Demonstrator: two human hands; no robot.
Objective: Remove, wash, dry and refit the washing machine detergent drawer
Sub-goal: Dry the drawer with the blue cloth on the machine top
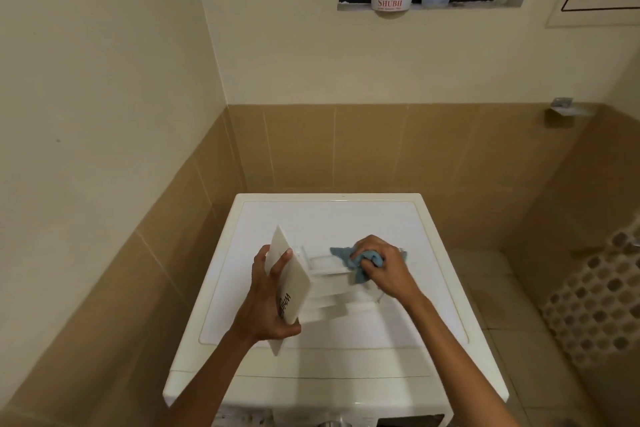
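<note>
Well inside the washer top (pixel 346 218) edges, left hand (pixel 265 305) holds drawer (pixel 292 282).

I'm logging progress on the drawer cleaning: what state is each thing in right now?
Detergent drawer: out of the machine, over its top, compartments facing up.
Blue cloth: bunched, pressed into the drawer.
Left hand: grips the drawer's front panel.
Right hand: holds the cloth.
Washing machine: stands under the drawer.
Bowl: upright on the window sill.
</note>
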